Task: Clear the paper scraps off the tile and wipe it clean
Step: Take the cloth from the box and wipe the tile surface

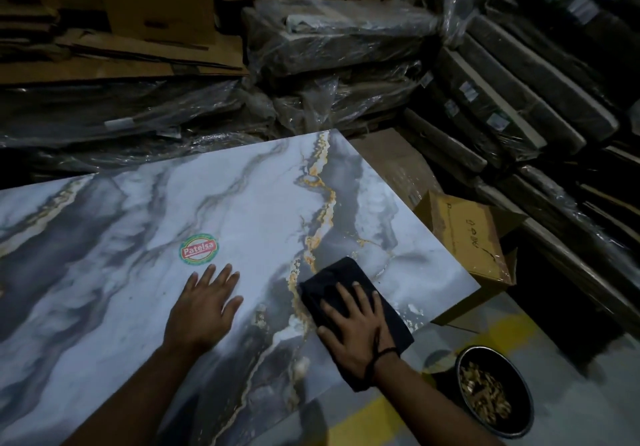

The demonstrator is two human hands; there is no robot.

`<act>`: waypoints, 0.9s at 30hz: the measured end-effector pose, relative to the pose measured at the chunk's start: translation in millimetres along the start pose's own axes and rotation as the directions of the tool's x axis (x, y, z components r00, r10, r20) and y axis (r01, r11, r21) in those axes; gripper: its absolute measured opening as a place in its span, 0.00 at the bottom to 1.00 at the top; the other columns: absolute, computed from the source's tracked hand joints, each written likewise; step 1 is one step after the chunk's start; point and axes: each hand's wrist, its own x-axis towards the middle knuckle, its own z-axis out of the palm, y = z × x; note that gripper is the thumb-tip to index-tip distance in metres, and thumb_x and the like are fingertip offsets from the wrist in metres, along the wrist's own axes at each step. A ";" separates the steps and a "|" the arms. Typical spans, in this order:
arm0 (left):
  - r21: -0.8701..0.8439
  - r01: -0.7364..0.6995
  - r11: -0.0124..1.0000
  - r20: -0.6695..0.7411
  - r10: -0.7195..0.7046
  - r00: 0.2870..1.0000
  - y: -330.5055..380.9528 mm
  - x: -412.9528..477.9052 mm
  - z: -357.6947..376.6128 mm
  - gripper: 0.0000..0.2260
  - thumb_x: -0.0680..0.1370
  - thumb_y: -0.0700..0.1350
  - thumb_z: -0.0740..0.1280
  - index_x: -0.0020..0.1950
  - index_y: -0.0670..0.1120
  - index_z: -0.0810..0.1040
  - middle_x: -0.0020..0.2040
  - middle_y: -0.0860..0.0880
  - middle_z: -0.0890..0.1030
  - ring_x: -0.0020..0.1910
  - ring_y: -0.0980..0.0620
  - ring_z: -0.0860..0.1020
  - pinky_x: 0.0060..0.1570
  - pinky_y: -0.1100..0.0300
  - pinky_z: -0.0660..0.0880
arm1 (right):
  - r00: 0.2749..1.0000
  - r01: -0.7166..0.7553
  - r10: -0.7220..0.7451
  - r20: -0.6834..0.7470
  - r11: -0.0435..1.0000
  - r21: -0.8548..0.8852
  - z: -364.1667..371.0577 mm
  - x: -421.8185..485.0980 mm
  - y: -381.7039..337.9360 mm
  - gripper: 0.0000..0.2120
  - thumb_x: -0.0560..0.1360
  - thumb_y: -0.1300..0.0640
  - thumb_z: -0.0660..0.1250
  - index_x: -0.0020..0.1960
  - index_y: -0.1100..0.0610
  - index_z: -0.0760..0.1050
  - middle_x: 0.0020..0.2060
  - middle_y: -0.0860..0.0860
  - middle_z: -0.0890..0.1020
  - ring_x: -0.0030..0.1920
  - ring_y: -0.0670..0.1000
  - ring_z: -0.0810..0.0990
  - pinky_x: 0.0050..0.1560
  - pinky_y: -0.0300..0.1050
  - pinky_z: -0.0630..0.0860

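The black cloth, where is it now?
In the head view, the black cloth lies on the right part of the tile, pressed flat under the right hand.

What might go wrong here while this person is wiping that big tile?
The tile seems propped on a cardboard box near its corner. The left hand and right hand both press on it, so it might shift or tip. The dark cloth lies close to the edge, so grit could miss the black tub of scraps on the floor.
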 end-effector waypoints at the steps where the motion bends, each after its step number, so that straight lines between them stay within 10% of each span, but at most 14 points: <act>1: 0.001 0.008 1.000 -0.006 -0.008 1.000 0.5 0.4 1.2 0.30 0.76 0.60 0.46 0.69 0.46 0.72 0.71 0.48 0.70 0.72 0.45 0.66 0.70 0.47 0.58 | 1.000 -0.011 0.011 -0.003 0.999 0.030 1.8 -0.7 -4.3 0.25 0.78 0.32 0.46 0.66 0.39 0.72 0.71 0.50 0.72 0.71 0.61 0.68 0.66 0.65 0.53; 9: -0.086 0.026 0.996 -0.023 -0.028 0.999 0.4 1.9 0.2 0.30 0.75 0.59 0.43 0.71 0.49 0.70 0.73 0.52 0.67 0.74 0.49 0.61 0.73 0.53 0.53 | 0.994 0.109 -0.110 -0.003 0.990 0.094 20.0 -23.9 -127.0 0.26 0.68 0.32 0.59 0.64 0.38 0.70 0.69 0.52 0.73 0.70 0.64 0.65 0.65 0.70 0.50; 15: -0.073 0.093 0.993 -0.041 -0.096 0.995 2.1 0.7 -1.7 0.29 0.76 0.56 0.46 0.69 0.47 0.73 0.72 0.47 0.69 0.73 0.46 0.63 0.72 0.49 0.55 | 0.997 -0.008 0.016 -0.071 0.993 0.116 17.4 1.7 -83.7 0.24 0.71 0.35 0.58 0.66 0.39 0.71 0.69 0.51 0.73 0.69 0.62 0.70 0.68 0.67 0.51; 20: -0.044 0.186 0.982 -0.056 -0.188 0.980 0.9 1.3 -1.5 0.25 0.76 0.52 0.51 0.69 0.43 0.72 0.71 0.44 0.70 0.72 0.43 0.66 0.71 0.46 0.59 | 0.987 -0.158 0.156 0.024 0.976 0.150 -3.4 35.8 -61.9 0.32 0.73 0.35 0.35 0.77 0.39 0.45 0.79 0.50 0.44 0.77 0.61 0.38 0.69 0.67 0.32; 24: -0.106 0.191 0.976 -0.047 -0.197 0.979 1.2 2.3 -1.3 0.24 0.76 0.49 0.51 0.70 0.43 0.71 0.72 0.45 0.69 0.73 0.45 0.63 0.72 0.49 0.57 | 0.998 -0.043 0.048 -0.036 0.989 0.145 0.7 35.6 -116.9 0.26 0.72 0.37 0.54 0.68 0.39 0.69 0.70 0.53 0.72 0.70 0.66 0.68 0.67 0.71 0.54; 27: -0.121 0.184 0.975 -0.051 -0.192 0.980 -3.2 2.3 0.5 0.25 0.76 0.48 0.50 0.69 0.43 0.73 0.71 0.46 0.70 0.73 0.44 0.65 0.72 0.50 0.57 | 0.992 0.124 -0.124 -0.012 0.986 0.111 11.4 38.5 -134.8 0.25 0.72 0.35 0.55 0.69 0.39 0.65 0.69 0.53 0.74 0.69 0.65 0.70 0.66 0.73 0.59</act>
